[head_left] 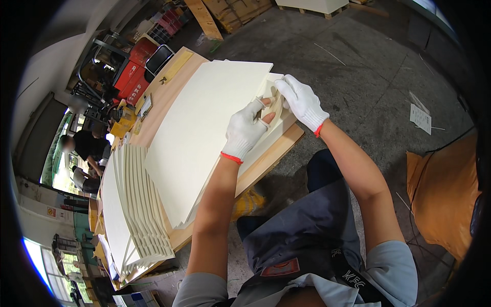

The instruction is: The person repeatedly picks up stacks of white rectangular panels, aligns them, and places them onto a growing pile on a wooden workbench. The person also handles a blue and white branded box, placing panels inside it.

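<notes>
A large white board (204,123) lies on the table, its corner nearest me under my hands. Both hands wear white knit gloves with red cuffs. My left hand (244,128) has bare thumb and finger tips, closed against a curved cream strip (276,106) by the board's edge. On the far side of the same strip, my right hand (303,101) curls its fingers over the upper end. The strip's exact kind is hard to make out, and the right fingertips are partly hidden behind it.
Several stacked white panels with notched edges (146,204) lie at the left on the wooden table (266,165). A yellow box (123,120) and a clipboard (146,105) sit farther off. Beyond stand a red forklift (132,77) and a person (89,148). An orange sack (442,189) stands right.
</notes>
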`<state>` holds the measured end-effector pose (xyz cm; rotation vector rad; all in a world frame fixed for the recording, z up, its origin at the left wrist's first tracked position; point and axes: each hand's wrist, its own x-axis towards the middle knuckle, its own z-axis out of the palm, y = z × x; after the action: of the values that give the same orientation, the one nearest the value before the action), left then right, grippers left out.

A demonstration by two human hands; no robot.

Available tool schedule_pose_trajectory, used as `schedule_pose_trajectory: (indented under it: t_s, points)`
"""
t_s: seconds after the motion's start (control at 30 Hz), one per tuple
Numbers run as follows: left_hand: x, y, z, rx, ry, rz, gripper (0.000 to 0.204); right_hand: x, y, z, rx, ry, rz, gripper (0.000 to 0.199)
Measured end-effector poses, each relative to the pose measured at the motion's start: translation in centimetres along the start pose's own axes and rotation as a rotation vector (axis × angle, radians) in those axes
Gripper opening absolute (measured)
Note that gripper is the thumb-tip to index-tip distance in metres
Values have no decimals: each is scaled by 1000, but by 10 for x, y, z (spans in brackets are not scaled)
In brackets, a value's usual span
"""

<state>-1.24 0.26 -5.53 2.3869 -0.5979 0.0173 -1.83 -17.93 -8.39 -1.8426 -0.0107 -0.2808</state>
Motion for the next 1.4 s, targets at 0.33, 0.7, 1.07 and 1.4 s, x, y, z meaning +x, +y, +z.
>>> schedule_pose_trajectory:
  t_s: [0.33, 0.7, 1.07, 1.4]
  points:
    - [3, -18, 5, -10, 127, 93, 29, -2, -8, -3, -48, -24, 40, 48]
    - [0, -1, 2, 73, 42, 72, 39, -2, -5, -4, 5, -23, 48, 47]
    - [1, -13, 8, 94, 166, 197, 30, -1, -3, -4, -74, -25, 32, 52]
    - [-2, -6, 6, 100, 57, 172, 37, 1, 5, -1, -34, 22, 23, 48]
